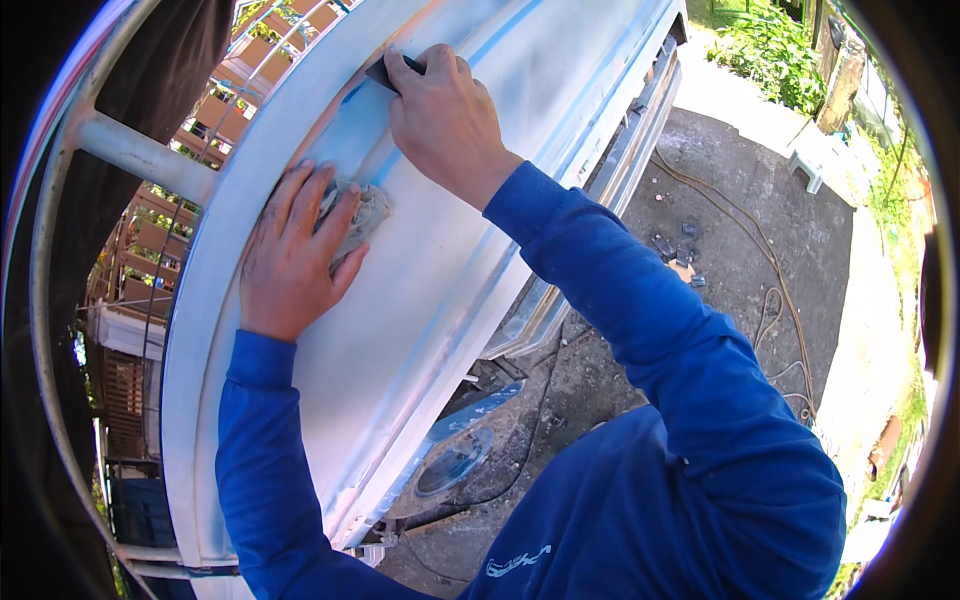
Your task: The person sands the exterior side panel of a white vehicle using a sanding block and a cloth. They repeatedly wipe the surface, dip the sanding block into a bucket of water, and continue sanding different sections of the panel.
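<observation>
A long white vehicle body panel [345, 390] with blue streaks and a reddish-brown band along its curved edge lies under both my hands. My left hand [300, 255] presses on the panel, fingers spread over a crumpled greyish cloth [362, 222]. Part of the cloth shows beside the index finger and thumb; the rest is under the hand. Farther up the same edge, my right hand [447, 125] pinches a thin, flat black piece [381, 74] against the surface. Whether that piece is sandpaper or a scraper blade I cannot tell.
A whitish metal tube frame [140, 155] runs along the left. Below the panel, a blue-and-white part with an oval opening [455, 460] rests on the concrete floor [720, 160]. A hose [765, 240], small dark pieces [685, 245] and a white stool [806, 168] are at the right.
</observation>
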A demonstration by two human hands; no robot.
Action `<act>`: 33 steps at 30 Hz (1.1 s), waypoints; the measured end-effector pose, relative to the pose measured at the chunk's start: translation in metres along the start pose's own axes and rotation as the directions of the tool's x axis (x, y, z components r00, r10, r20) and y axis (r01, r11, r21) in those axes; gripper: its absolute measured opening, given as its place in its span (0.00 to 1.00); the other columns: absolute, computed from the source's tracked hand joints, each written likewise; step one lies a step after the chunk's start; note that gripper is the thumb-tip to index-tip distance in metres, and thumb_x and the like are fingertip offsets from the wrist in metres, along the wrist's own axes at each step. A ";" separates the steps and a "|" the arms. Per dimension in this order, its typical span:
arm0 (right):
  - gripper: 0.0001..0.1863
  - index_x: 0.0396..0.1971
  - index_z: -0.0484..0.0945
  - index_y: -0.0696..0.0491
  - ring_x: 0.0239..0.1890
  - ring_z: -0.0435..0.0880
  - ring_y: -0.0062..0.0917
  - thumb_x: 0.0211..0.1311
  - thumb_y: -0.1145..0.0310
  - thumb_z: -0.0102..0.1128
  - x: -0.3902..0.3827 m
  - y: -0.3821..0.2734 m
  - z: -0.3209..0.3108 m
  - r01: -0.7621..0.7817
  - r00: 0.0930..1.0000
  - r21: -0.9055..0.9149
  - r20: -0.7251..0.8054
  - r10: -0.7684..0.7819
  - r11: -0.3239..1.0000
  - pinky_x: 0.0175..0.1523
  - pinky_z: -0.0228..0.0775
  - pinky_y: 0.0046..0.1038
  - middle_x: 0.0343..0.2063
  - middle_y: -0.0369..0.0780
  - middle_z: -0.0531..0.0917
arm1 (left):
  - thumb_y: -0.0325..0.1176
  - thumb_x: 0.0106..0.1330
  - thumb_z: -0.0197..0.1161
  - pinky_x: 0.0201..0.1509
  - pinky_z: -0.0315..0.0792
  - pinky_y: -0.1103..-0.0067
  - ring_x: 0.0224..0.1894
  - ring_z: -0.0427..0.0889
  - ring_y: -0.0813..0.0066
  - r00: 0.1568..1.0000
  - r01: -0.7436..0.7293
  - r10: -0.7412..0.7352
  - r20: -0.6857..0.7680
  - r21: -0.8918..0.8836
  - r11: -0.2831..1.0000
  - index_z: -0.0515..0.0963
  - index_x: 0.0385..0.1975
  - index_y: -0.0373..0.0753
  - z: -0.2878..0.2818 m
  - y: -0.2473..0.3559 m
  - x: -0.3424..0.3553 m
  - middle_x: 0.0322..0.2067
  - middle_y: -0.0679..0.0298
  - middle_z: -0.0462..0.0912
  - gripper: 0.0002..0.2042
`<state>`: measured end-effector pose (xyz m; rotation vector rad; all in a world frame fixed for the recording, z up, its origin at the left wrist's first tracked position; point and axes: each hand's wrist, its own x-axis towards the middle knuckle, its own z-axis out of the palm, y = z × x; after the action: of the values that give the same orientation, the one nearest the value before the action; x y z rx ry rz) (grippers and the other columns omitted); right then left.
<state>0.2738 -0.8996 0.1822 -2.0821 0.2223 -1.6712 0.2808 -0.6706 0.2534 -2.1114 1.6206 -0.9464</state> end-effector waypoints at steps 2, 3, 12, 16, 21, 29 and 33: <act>0.25 0.60 0.78 0.57 0.49 0.79 0.43 0.62 0.68 0.57 -0.008 -0.009 0.002 0.018 0.999 0.023 0.051 -0.019 1.000 0.48 0.76 0.43 0.46 0.49 0.77 | 0.37 0.58 0.76 0.73 0.64 0.62 0.74 0.62 0.54 1.000 -0.013 0.013 0.007 -0.009 1.000 0.79 0.60 0.45 0.000 0.000 -0.001 0.68 0.55 0.70 0.28; 0.25 0.60 0.78 0.56 0.49 0.79 0.43 0.62 0.68 0.57 -0.010 -0.013 0.002 0.027 0.997 0.033 0.072 -0.029 0.999 0.48 0.76 0.43 0.46 0.49 0.77 | 0.37 0.58 0.76 0.73 0.64 0.62 0.74 0.62 0.54 1.000 -0.010 0.010 0.011 -0.010 1.000 0.79 0.60 0.45 -0.001 0.000 0.000 0.68 0.55 0.70 0.28; 0.24 0.60 0.78 0.58 0.48 0.79 0.41 0.63 0.69 0.57 0.000 0.004 -0.001 0.093 0.992 -0.172 -0.066 -0.105 0.981 0.45 0.75 0.41 0.47 0.48 0.77 | 0.37 0.57 0.76 0.73 0.64 0.63 0.75 0.62 0.54 1.000 -0.005 0.005 0.008 -0.005 1.000 0.78 0.61 0.45 -0.002 0.000 0.000 0.68 0.56 0.70 0.29; 0.23 0.59 0.79 0.56 0.49 0.79 0.40 0.63 0.70 0.57 -0.005 -0.003 0.001 0.110 0.994 -0.186 0.000 -0.112 0.976 0.45 0.74 0.40 0.48 0.46 0.77 | 0.37 0.57 0.76 0.73 0.64 0.63 0.75 0.61 0.54 1.000 -0.008 0.008 0.004 -0.012 1.000 0.78 0.61 0.45 -0.002 0.000 0.000 0.68 0.56 0.70 0.29; 0.22 0.57 0.80 0.55 0.47 0.78 0.38 0.62 0.70 0.59 -0.011 -0.012 0.000 0.211 0.977 -0.201 0.048 -0.206 0.957 0.45 0.73 0.38 0.51 0.41 0.77 | 0.36 0.57 0.76 0.73 0.64 0.63 0.75 0.61 0.54 1.000 -0.005 0.005 0.002 -0.002 1.000 0.79 0.60 0.45 0.001 0.000 -0.001 0.68 0.57 0.70 0.28; 0.22 0.57 0.80 0.50 0.43 0.76 0.34 0.61 0.69 0.60 -0.003 0.013 0.002 0.373 0.925 -0.202 0.002 -0.380 0.906 0.46 0.70 0.37 0.52 0.35 0.75 | 0.36 0.59 0.75 0.70 0.65 0.68 0.67 0.65 0.60 0.996 -0.004 0.011 -0.090 0.073 0.997 0.80 0.58 0.47 0.002 0.001 -0.009 0.62 0.62 0.73 0.25; 0.25 0.61 0.79 0.45 0.46 0.75 0.31 0.62 0.69 0.63 -0.025 -0.024 0.000 0.374 0.924 -0.114 0.130 -0.359 0.921 0.51 0.70 0.37 0.54 0.30 0.74 | 0.36 0.60 0.74 0.66 0.65 0.68 0.61 0.66 0.63 0.994 -0.045 0.055 -0.099 0.096 0.994 0.81 0.57 0.48 0.005 -0.002 -0.012 0.56 0.68 0.75 0.23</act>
<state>0.2640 -0.8687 0.1705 -2.4268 -0.1009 -1.7861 0.2837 -0.6598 0.2469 -1.9813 1.6357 -1.1072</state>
